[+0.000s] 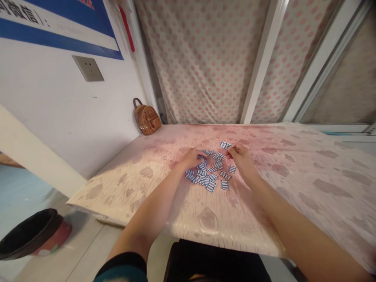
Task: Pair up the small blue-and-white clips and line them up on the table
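I am watching my right hand [241,156] in the head view: its thumb and forefinger are sitting close together at the near corner of one small white card with blue edging [225,144], at the far side of a loose spread. I cannot tell whether they are pinching it or merely touching it. My left hand [192,158] is curling its fingers at the far left of the spread of small, flat blue-and-white cards [202,178]; whether it is gripping any, I cannot tell. The cards are overlapping most thickly at the near left, while a few are lying apart on the right, all on the glossy cream-and-pink patterned tablecloth [188,215].

I am judging the cards to be thin and the cloth slick, so I am favouring light fingertip contact on one edge, sliding a card clear before lifting it. Pressing hard would be risking dragging overlapped neighbours along. I am also preferring low, outward wrists, so the printed faces are staying visible. The small brown leather-look backpack [147,119] is standing well apart from both hands.
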Demonstrator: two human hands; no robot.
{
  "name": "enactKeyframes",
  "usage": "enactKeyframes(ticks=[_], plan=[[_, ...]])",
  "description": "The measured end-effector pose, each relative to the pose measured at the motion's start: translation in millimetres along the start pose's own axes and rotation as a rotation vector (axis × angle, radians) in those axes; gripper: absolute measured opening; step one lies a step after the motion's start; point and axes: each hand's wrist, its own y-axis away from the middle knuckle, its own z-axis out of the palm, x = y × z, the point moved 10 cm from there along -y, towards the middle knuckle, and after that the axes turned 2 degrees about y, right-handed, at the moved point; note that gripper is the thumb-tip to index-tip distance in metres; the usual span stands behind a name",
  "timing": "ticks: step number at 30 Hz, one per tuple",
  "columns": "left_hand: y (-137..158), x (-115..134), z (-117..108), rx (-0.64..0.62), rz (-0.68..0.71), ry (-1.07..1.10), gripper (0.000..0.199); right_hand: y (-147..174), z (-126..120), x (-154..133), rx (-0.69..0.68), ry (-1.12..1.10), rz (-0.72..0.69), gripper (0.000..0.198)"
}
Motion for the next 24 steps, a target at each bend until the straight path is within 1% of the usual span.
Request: enactKeyframes(ticks=[3,6,9,12,13,14,16,19,21,24], plan=[[-1.6,-1.0,-2.2,0.029,-0.018,-0.076,0.028,1.9,1.7,-0.7,-0.015,0.023,-0.002,0.032],[-1.0,-2.9,-4.8,0.016,-0.053,-0.117,0.027,4.3,2.5,-3.5,-0.026,0.048,-0.004,0.029],[2.7,-10.6,-12.7,0.03,-0.162,-0.18,0.027,5.2,2.8,-6.0,-0.031,0.054,-0.005,0.029],[9.1,-21.4,-26.0,0.102,-0.303,-0.261,0.025,4.3,2.8,-6.7,-0.028,0.055,-0.009,0.029],[10.5,-23.0,-29.1,0.125,-0.325,-0.278,0.025,3.8,3.1,-6.9,-0.028,0.057,-0.013,0.029],[10.9,-22.5,-31.0,0.145,-0.323,-0.284,0.025,3.3,3.3,-6.9,-0.027,0.059,-0.017,0.03],[8.5,-16.6,-29.5,0.159,-0.256,-0.258,0.024,2.7,3.8,-6.6,-0.025,0.056,-0.02,0.03],[3.1,-6.9,-18.6,0.122,-0.141,-0.175,0.019,2.8,4.6,-6.4,-0.025,0.047,-0.016,0.027],[0.6,-6.9,-12.1,0.097,-0.129,-0.136,0.016,3.3,4.9,-7.0,-0.025,0.047,-0.013,0.025],[-1.6,-11.4,-8.0,0.092,-0.151,-0.086,0.014,4.3,5.8,-8.0,-0.029,0.038,-0.002,0.025]])
